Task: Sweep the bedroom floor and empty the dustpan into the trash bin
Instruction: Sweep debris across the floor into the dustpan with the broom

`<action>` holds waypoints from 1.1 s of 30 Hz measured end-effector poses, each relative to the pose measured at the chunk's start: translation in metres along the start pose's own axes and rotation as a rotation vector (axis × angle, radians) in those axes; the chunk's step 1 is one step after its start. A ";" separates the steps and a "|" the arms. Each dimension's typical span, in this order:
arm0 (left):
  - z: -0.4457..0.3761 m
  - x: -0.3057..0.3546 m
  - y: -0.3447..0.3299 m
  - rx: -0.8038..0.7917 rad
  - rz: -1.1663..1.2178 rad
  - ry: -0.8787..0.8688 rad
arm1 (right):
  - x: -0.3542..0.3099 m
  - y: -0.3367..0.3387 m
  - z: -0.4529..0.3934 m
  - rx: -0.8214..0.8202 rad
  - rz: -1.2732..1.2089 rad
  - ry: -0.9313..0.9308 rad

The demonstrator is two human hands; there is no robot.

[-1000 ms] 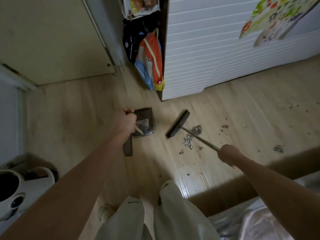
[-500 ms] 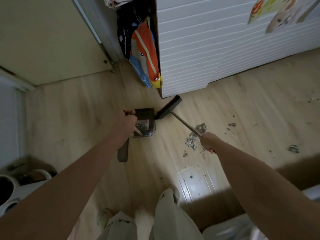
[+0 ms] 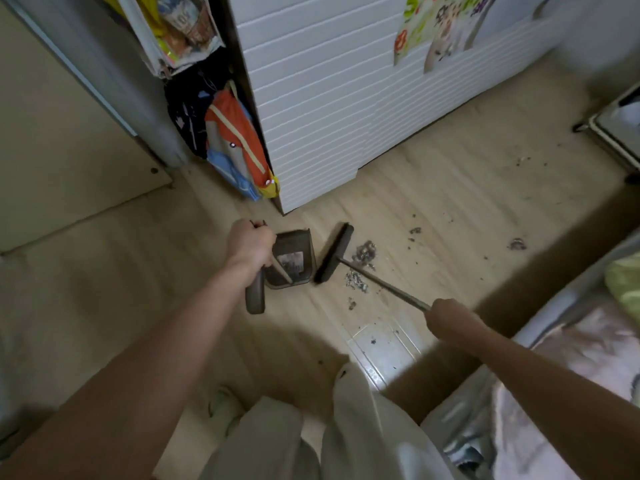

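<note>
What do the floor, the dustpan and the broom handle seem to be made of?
Floor: pale wood or laminate, lightly glossy; plank seams and grain show.
Dustpan: probably brown plastic, matte; moulded rounded walls.
Broom handle: likely metal; thin, straight, grey sheen.

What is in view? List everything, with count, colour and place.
dustpan: one, dark brown, on the floor at centre
broom: one, dark head, metal handle, right of the dustpan
dust piles: several, grey, right of the broom head
floor: one, light wood
cabinet: one, white, slatted, at the back
hanging bags: several, orange, blue, black, left of the cabinet
bed: one, pale, at right
left hand: grips the dustpan handle
right hand: grips the broom handle
</note>
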State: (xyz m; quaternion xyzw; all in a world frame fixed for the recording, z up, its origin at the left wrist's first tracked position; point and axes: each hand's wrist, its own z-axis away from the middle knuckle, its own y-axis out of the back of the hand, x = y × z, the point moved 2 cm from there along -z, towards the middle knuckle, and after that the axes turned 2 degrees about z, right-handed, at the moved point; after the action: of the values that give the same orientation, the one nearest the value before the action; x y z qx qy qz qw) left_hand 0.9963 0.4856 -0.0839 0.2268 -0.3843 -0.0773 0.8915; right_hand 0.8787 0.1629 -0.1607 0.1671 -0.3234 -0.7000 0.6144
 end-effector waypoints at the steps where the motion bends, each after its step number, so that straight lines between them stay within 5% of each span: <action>1: -0.002 0.002 0.003 -0.029 0.005 -0.009 | -0.004 0.005 0.006 0.031 0.059 0.010; 9: -0.009 0.010 0.036 -0.242 -0.114 -0.270 | -0.099 0.019 0.085 0.037 0.431 -0.088; 20: -0.002 0.002 0.047 -0.402 -0.268 -0.393 | -0.148 -0.073 0.131 -0.020 0.391 -0.148; 33: 0.056 -0.005 -0.017 -0.378 -0.130 -0.308 | -0.047 -0.048 0.102 0.038 0.385 -0.302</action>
State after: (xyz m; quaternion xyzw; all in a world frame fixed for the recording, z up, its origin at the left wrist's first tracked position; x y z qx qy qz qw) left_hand 0.9534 0.4525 -0.0612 0.0662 -0.4788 -0.2387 0.8422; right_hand 0.7866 0.2353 -0.1252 0.0077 -0.4506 -0.5809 0.6778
